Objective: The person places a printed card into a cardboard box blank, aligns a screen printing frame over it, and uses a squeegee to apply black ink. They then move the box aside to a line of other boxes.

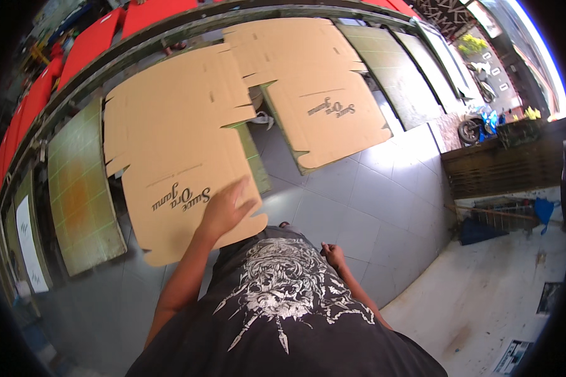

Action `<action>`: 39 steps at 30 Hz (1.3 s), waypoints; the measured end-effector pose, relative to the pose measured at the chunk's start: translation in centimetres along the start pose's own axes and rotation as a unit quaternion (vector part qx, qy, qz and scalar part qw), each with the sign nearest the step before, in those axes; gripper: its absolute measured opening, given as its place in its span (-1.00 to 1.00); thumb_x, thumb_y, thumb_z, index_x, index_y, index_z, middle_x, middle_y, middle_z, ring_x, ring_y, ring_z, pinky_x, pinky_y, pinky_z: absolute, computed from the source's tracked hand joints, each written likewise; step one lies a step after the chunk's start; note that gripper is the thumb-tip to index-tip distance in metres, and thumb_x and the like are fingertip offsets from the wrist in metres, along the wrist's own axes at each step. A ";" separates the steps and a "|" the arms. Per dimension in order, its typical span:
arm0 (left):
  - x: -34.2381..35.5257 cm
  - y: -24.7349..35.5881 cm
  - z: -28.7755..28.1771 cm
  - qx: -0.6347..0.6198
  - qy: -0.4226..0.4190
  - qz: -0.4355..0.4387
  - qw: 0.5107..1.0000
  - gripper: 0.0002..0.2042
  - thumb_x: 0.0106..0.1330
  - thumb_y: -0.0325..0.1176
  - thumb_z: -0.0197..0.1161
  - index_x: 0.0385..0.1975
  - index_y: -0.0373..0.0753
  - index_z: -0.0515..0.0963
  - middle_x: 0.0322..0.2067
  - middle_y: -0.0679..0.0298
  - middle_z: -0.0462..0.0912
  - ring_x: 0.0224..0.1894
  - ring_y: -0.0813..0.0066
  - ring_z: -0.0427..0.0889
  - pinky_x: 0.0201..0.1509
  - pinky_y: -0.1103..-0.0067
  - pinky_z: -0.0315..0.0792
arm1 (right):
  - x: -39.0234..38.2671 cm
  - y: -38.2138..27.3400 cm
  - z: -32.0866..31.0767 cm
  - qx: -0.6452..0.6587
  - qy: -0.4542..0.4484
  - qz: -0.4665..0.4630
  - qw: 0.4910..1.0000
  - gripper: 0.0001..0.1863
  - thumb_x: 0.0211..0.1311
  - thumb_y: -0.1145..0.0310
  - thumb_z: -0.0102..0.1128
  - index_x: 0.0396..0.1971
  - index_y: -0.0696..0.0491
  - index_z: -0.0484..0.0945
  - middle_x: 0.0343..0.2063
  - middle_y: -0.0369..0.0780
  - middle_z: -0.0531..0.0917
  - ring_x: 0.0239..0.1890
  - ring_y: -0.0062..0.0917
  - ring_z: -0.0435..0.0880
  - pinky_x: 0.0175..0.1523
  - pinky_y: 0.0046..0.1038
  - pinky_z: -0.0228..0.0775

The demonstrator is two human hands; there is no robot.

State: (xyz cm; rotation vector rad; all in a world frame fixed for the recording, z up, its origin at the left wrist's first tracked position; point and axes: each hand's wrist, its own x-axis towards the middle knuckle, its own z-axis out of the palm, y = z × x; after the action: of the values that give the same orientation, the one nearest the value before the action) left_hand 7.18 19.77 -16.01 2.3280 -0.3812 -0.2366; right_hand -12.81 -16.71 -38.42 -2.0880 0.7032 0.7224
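A flat, die-cut brown cardboard box blank [176, 132] with dark printed lettering lies in front of me. My left hand [227, 210] is over its near right corner, fingers stretched out and fairly flat. I cannot tell whether the palm presses on the card or hovers just above it. Low at my right side is my right hand [334, 255], its fingers curled closed; anything inside them is hidden. A second cardboard blank [321, 81], also printed, lies to the right of the first, its near end resting on a greenish board.
Greenish boards [82, 188] lie along the long rack at left, and another board [390, 69] at right. Red panels [91, 47] line the far side. Grey floor tiles [339, 207] show between the rack and a low wall [478, 301]. A blue motorcycle [481, 129] stands at far right.
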 end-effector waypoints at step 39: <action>-16.0 -3.8 18.9 -0.708 0.540 -0.253 0.379 -0.26 0.33 0.26 -0.23 0.37 -0.13 -0.04 0.28 0.07 0.19 0.29 0.14 0.23 0.34 0.20 0.09 | 14.5 15.7 -17.6 0.120 -0.073 -0.076 0.987 -0.65 0.29 0.19 0.08 -0.40 0.23 0.58 -0.55 -0.18 0.67 -0.48 -0.52 0.63 -0.31 -0.46 0.45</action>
State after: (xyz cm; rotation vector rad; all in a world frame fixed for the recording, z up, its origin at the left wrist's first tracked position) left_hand -12.40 15.37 -31.07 0.3508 0.9335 0.5397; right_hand -9.31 -42.71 -47.25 -1.8264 0.5163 0.6617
